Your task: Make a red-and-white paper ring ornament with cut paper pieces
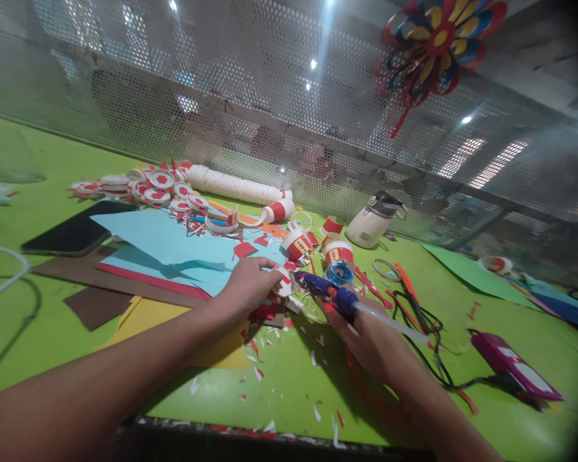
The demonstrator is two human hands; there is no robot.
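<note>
Between the fingers of my left hand (253,282) is a small round white paper cup base (284,282) with a bit of red on it. My right hand (361,330) is wrapped round a blue glue gun (324,289), its nozzle pointing left, close to the cup base; whether they touch I cannot tell. A clear glue stick (390,323) juts from the gun's back end. Just beyond my hands, red and white paper cups (296,242) stand and lie among cut scraps. Another cup (340,252) has blue material in front of it.
Light blue paper sheets (173,240) and a black phone (77,228) lie at left. A heap of cut cup bases (158,183) and a long white stack of cups (236,185) lie behind. Orange-handled scissors (407,282), black cable and a purple box (515,366) lie at right, a jug (373,219) farther back.
</note>
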